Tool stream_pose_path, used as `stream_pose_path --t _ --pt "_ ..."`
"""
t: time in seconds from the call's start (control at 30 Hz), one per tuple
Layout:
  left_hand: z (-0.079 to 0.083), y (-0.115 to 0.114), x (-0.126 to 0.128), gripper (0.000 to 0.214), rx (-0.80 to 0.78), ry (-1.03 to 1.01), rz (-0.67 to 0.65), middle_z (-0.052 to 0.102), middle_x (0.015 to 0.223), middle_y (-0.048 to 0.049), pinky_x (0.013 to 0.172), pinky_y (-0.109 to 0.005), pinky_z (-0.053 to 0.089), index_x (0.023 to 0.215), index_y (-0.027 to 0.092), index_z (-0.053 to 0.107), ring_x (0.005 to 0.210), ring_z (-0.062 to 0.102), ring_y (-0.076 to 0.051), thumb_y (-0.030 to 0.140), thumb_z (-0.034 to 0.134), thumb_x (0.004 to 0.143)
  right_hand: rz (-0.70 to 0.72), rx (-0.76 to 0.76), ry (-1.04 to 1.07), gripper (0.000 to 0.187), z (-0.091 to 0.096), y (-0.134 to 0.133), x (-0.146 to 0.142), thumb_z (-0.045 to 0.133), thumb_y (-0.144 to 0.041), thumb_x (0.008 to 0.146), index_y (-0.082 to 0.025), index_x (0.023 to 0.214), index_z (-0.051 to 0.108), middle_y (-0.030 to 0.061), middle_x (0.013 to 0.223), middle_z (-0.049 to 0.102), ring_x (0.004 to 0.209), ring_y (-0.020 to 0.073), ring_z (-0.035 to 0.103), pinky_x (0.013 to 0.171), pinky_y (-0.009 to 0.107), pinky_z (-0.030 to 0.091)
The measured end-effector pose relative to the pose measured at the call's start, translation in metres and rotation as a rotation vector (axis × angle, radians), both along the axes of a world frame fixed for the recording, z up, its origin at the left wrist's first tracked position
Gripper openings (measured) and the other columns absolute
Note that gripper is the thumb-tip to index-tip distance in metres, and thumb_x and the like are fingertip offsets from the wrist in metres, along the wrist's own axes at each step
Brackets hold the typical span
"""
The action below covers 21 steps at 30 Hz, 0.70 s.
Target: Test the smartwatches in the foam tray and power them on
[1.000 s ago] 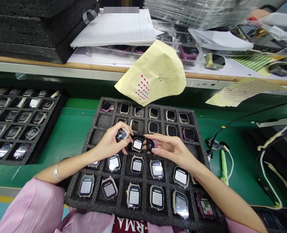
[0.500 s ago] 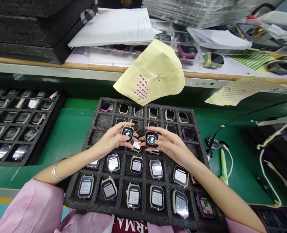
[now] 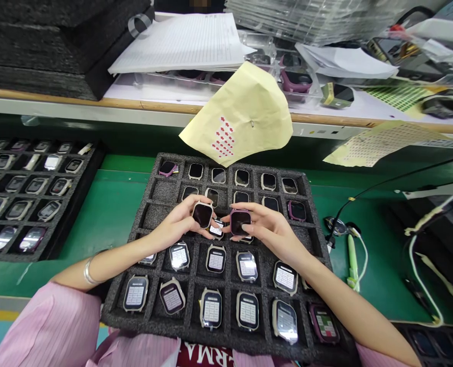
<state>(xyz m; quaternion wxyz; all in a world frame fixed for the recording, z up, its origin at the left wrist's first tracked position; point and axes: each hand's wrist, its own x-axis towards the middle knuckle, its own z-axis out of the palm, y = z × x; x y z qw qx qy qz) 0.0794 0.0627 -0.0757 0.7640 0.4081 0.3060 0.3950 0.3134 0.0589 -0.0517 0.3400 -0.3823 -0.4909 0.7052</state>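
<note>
My left hand (image 3: 176,224) is closed round a beige-cased smartwatch body (image 3: 202,214) with a dark screen, held face up. My right hand (image 3: 268,230) grips a purple-cased smartwatch body (image 3: 240,222), its screen also dark. Both hands hover over the middle of a black foam tray (image 3: 150,214) with a grid of pockets. The far rows hold watch bodies with dark screens (image 3: 242,177). The near rows hold watch bodies with lit white screens (image 3: 211,309). One lit watch (image 3: 215,229) shows in a pocket between my hands.
A second foam tray of watch bodies (image 3: 27,188) lies on the green mat to the left. A yellow sticker sheet (image 3: 242,117) hangs over the shelf edge. Papers (image 3: 184,43) and clear trays sit on the shelf. Cables and a green pen-like tool (image 3: 352,260) lie at the right.
Both hands lifted their watches and turned them face up. The two screens showed lit faces half a second ago and are dark now.
</note>
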Motion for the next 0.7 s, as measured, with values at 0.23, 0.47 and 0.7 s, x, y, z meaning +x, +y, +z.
stream_pose_path --t 0.23,0.47,0.7 --pt "-0.0022 -0.0021 -0.0008 0.045 0.090 0.035 -0.007 0.062 0.100 -0.0034 0.076 -0.037 0.062 0.117 0.023 0.049 0.097 0.065 -0.021 0.007 0.056 0.075 0.000 0.009 -0.020 0.038 0.0001 -0.0006 -0.0007 0.067 -0.026 0.087 -0.024 0.124 0.060 0.0083 0.117 0.070 0.107 0.0257 0.068 0.084 0.041 0.061" --pt "-0.0042 -0.0041 -0.0004 0.047 0.299 0.418 0.114 0.056 0.092 -0.0016 0.055 -0.022 0.053 0.118 0.024 0.046 0.081 0.060 -0.017 0.018 0.069 0.077 0.101 -0.010 0.033 0.051 -0.0023 -0.0023 0.0001 0.061 -0.027 0.092 -0.029 0.141 0.046 0.0064 0.129 0.065 0.120 0.0237 0.061 0.100 0.048 0.053" --pt "-0.0043 -0.0029 -0.0053 0.048 0.693 0.720 0.187 0.058 0.109 -0.0066 0.084 -0.032 0.049 0.130 0.022 0.048 0.098 0.057 -0.021 0.016 0.058 0.084 0.053 0.040 -0.036 0.041 -0.0014 0.0000 0.0011 0.073 -0.022 0.082 -0.025 0.122 0.064 0.0045 0.119 0.070 0.109 0.0210 0.067 0.097 0.042 0.055"
